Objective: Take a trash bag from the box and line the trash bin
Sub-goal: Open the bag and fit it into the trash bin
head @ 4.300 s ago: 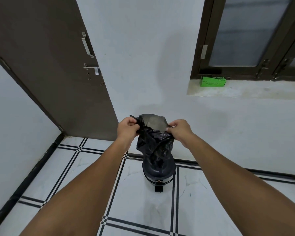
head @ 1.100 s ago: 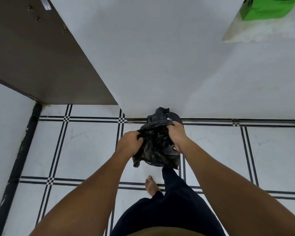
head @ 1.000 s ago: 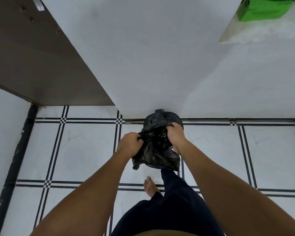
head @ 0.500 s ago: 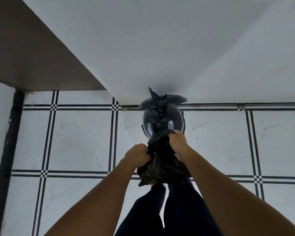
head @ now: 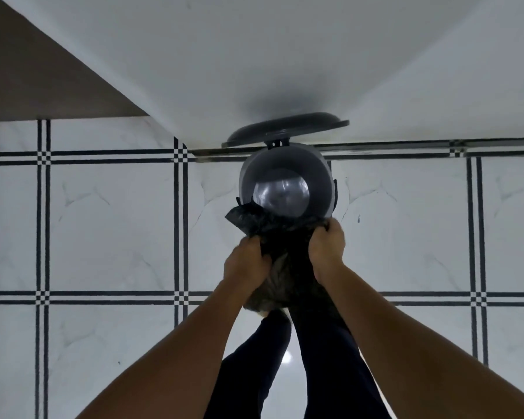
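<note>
A round grey pedal trash bin (head: 321, 170) stands on the tiled floor against the white wall, its lid (head: 285, 130) tipped up and back. I look straight down into its bare shiny inside. A crumpled black trash bag (head: 266, 220) hangs just in front of the bin's near rim, one corner lapping over the rim at the left. My left hand (head: 247, 263) grips the bag's left side and my right hand (head: 327, 247) grips its right side, both with curled fingers. The box of bags is out of view.
My legs in dark trousers (head: 312, 358) stand right behind the bin. A brown door (head: 37, 80) is at the upper left. White floor tiles with black line borders (head: 103, 237) spread to both sides of the bin.
The bin's lid has swung fully up and its inside is now uncovered. The bag's raised tip has dropped from over the opening to the near rim. The camera has tilted further down and closer.
</note>
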Motion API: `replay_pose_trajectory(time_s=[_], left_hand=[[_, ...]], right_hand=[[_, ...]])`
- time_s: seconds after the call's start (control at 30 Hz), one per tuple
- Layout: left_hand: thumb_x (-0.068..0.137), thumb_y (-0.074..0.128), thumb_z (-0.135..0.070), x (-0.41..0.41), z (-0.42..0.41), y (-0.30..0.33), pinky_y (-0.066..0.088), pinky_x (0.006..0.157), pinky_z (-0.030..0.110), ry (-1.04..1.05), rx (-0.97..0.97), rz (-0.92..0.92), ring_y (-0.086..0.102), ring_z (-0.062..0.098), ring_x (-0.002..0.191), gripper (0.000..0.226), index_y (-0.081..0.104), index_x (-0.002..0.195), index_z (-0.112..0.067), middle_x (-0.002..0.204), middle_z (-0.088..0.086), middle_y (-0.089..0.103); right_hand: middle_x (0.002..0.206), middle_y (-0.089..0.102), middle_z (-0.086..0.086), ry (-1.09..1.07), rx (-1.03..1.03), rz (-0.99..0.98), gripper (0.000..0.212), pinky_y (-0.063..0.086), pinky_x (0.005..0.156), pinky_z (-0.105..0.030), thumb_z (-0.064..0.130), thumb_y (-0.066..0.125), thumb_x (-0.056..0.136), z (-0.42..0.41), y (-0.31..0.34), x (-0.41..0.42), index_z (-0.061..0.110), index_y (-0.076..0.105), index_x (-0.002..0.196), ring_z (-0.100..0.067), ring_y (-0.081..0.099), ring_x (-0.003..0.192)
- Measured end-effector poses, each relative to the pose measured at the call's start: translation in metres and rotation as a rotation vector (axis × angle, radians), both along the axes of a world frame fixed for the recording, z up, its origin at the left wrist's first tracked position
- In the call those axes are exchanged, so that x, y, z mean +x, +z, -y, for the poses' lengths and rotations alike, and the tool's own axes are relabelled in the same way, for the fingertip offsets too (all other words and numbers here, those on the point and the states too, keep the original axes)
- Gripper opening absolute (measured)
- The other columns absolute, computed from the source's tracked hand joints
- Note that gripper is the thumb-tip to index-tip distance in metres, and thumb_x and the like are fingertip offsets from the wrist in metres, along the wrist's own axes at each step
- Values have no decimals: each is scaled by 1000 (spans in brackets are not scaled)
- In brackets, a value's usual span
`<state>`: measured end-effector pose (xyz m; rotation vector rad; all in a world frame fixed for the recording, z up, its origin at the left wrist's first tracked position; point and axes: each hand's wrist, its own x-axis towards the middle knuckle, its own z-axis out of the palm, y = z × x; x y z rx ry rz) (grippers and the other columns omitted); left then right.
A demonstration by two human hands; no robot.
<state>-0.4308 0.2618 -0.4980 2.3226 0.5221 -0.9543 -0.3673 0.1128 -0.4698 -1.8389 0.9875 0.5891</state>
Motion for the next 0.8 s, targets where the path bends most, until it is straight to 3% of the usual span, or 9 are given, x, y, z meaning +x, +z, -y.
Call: replay_pose_trajectory(time_s=[0.17,0.27,0.4,0.57,0.67,0.73,0.8], left_hand=[[94,55,-23,26,9,-32,57,86,50,24,27,196,61,36,113,49,45,141,-10,147,11,46],[92,53,-20,37,19,-40,54,96,51,51,-75,224,54,34,127,59,35,148,-13,159,7,34],[93,56,-22,46,33,-52,49,103,50,70,-186,123,48,33,135,60,36,148,-11,159,8,35],[92,58,-19,54,29,-71,55,94,45,166,-56,160,58,32,124,58,38,147,-13,150,7,45],[87,64,-16,62,15,-82,59,87,47,202,34,195,62,34,114,66,33,146,-14,149,9,43],[86,65,-16,68,2,-88,59,83,50,208,68,177,63,38,109,71,27,146,-17,152,11,35],[86,65,-13,71,-12,-96,59,81,50,214,101,163,64,39,103,75,23,147,-21,150,14,33]], right_hand=[[86,57,8,-149,-111,220,31,41,58,-8,-3,32,93,-4,-24,19,12,55,107,-5,54,75],[87,57,9,-198,-133,308,34,43,65,-11,-4,32,90,-4,-30,27,8,56,111,-5,55,78],[88,57,7,-202,-136,287,31,43,64,-15,-1,32,93,3,-41,36,8,56,110,-7,56,77],[85,55,4,-2,-80,133,21,44,71,-32,7,37,93,19,-71,46,9,55,103,-17,55,77],[87,63,-1,108,33,90,24,53,76,-42,22,50,85,25,-92,64,9,60,102,-26,62,86],[94,68,-1,223,74,91,30,56,83,-41,30,64,81,27,-103,78,14,60,106,-24,66,92],[96,65,0,457,12,100,38,54,80,-37,26,71,80,33,-117,85,16,56,113,-23,64,90]])
